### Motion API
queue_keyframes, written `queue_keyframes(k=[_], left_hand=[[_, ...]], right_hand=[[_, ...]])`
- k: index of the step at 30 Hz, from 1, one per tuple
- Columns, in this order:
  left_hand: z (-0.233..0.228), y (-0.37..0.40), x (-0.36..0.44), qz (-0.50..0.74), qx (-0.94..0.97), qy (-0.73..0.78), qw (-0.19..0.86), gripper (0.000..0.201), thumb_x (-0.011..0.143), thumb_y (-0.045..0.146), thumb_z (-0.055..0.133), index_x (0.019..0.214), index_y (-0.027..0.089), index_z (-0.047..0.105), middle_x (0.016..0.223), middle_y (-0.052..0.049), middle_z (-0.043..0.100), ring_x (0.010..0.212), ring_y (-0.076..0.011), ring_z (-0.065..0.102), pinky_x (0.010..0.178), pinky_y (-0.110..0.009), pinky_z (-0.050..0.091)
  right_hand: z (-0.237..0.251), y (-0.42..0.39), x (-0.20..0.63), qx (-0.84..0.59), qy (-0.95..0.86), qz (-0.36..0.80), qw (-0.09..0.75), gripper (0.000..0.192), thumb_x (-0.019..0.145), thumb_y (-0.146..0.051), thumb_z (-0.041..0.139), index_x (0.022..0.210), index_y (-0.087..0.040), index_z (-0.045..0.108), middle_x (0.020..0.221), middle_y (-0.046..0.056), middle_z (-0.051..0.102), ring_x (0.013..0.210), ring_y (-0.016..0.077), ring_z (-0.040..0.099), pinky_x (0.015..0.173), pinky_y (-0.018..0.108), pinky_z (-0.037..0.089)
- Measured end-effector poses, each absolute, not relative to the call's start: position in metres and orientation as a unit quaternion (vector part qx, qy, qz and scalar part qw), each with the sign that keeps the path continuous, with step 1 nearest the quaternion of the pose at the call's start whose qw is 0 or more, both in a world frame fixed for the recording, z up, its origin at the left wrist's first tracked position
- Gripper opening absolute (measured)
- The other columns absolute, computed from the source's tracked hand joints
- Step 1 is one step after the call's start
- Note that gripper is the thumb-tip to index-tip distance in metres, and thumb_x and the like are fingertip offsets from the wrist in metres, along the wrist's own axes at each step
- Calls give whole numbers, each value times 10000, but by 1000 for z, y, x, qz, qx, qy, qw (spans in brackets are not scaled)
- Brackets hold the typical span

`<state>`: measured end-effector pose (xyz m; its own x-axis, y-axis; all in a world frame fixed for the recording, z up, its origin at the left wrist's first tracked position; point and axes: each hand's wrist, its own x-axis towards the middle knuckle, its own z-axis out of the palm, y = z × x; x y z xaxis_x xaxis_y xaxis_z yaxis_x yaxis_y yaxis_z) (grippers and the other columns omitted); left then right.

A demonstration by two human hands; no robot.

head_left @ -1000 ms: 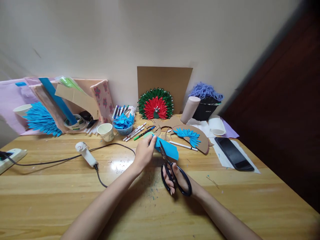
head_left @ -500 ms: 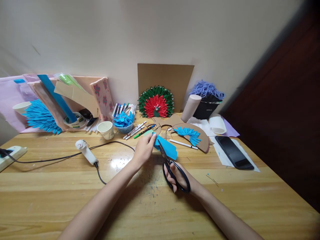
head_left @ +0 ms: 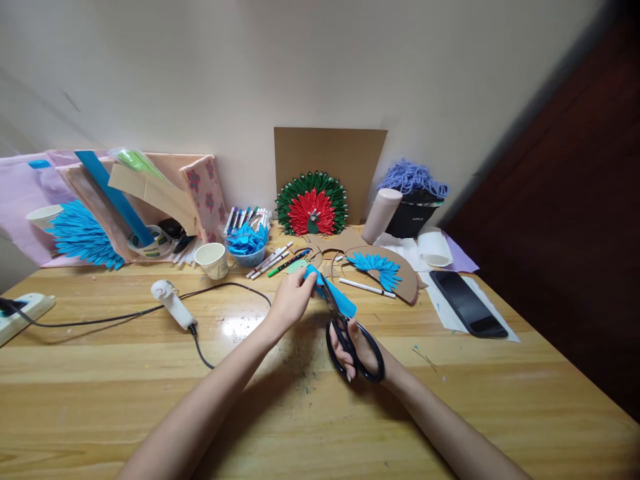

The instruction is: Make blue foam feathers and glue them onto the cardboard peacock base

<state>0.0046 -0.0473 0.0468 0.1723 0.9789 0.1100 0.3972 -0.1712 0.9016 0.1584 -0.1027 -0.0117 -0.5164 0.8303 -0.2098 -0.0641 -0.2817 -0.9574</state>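
Between the thumb and fingers of my left hand (head_left: 295, 295) is one end of a blue strip (head_left: 345, 304), paper or ribbon, held above the table. My right hand (head_left: 357, 347) is closed round the looped handles of black scissors (head_left: 334, 308). Their blades point up and left and lie against the strip close to my left fingertips. Just beyond is a cardboard fan shape (head_left: 407, 277) with blue petals (head_left: 376, 268) on its inner part. A white pen (head_left: 367, 288) lies in front of it.
A glue gun (head_left: 173, 305) with a black cable lies left of my hands. Behind are a paper cup (head_left: 211, 260), a bowl of blue pieces (head_left: 247, 243) and several markers (head_left: 270, 261). A red and green peacock (head_left: 313, 207) leans on cardboard (head_left: 330, 150). A phone (head_left: 467, 303) lies right.
The scissors and my right hand have shifted slightly right and up. My left hand has moved a little right, and the strip now shows a narrower face.
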Motion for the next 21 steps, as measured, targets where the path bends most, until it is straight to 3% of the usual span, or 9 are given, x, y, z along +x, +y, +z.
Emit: queue_keyframes(k=[5,21], left_hand=[[44,-45,4,362,688,484,401,306,831,340,379,580,170,421,539,30,430,552,-110,408,541,-232,290],[46,-45,3,371,673,504,395,321,826,365,370,568,177,406,536,29,424,543,-117,409,539,-241,299]], right_hand=[[-12,-102,154,-362,-463,746,313,750,512,-886,286,662,-170,448,368,-81,401,261,74,410,297,189,362],[-7,-107,155,-403,-530,667,334,652,605,-814,370,675,-169,440,381,-99,363,255,39,356,270,136,291]])
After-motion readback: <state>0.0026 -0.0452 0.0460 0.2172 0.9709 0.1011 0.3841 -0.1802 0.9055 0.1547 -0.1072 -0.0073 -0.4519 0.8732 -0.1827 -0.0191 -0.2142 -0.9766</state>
